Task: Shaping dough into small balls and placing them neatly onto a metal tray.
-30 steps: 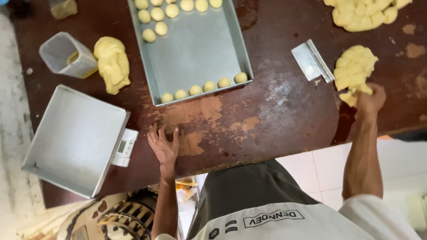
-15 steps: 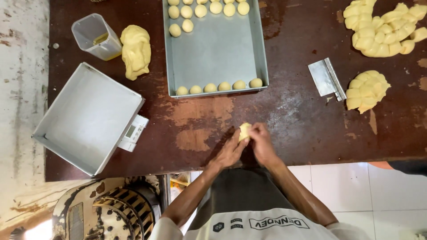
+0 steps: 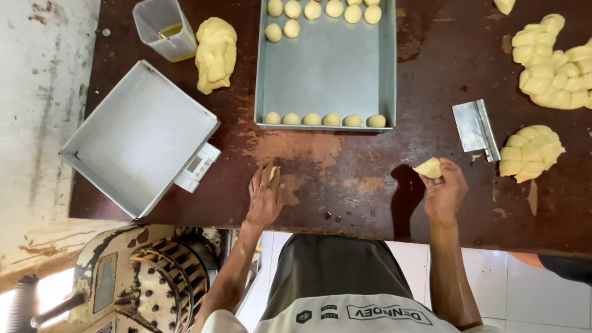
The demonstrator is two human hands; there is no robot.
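The left hand (image 3: 265, 198) presses a small pale dough piece (image 3: 274, 173) flat on the dark brown wooden bench (image 3: 370, 185) while the right hand (image 3: 445, 191), at 3 o'clock, pinches a yellow dough lump (image 3: 430, 167) in a narrow grip; the soft dough could smear or stick.

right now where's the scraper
In the head view, the scraper lies flat on the table, right of the tray, just above the right hand.

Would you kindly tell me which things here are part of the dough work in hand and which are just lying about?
In use: left hand pressing a dough piece on the table; right hand holding a dough piece; baking tray of dough balls; cut dough pile.

Lying about: dough scraper; plastic cup; scale with pan.
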